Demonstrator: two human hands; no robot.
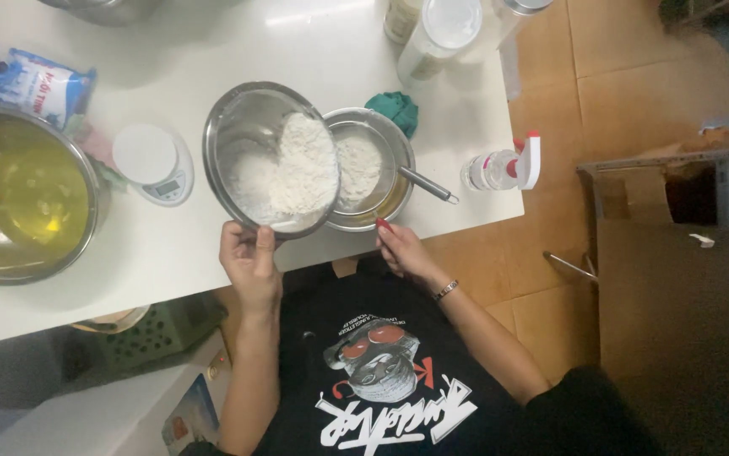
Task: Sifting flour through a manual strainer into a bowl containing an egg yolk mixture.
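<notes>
My left hand (250,262) grips the near rim of a steel bowl of white flour (242,139), tilted to the right so that flour slides over its edge. The flour falls into a metal sieve (363,169) resting in a second steel bowl (398,190) at the white table's front edge. The sieve's handle (428,186) sticks out to the right. My right hand (402,249) steadies the near rim of that second bowl, fingers curled on it.
A large steel pot of yellow liquid (22,194) stands at the left. A small white kitchen scale (155,160), a blue bag (39,84), jars (440,34), a green cloth (396,108) and a spray bottle (504,167) lie on the table (170,253).
</notes>
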